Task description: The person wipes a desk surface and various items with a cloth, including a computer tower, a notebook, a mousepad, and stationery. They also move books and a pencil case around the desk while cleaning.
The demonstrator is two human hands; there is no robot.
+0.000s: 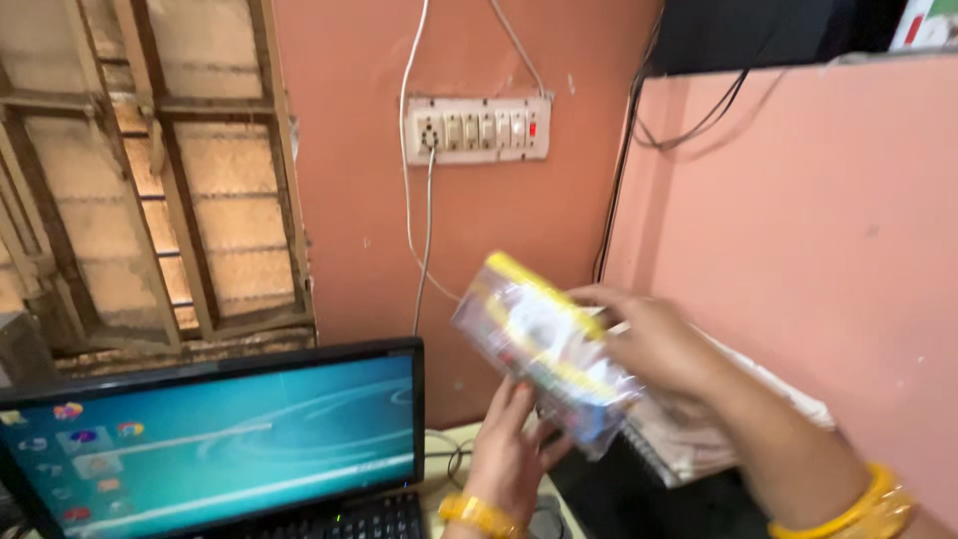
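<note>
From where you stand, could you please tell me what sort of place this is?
Probably a small home or shop desk corner: an open black laptop, a white wall switchboard on salmon-pink plaster, and both hands holding a clear plastic packet.

**Salmon walls, yellow trim**

The packet is clear and glossy with yellow edges and a white patch in its middle. Both wrists carry yellow bangles. The wall is salmon pink, crossed by white and black cables. The switchboard is cream with one red switch. The laptop has a black frame and a teal-blue screen with pale swirls and small multicoloured icons. The window frame is weathered brown over mottled tan panels.
</note>
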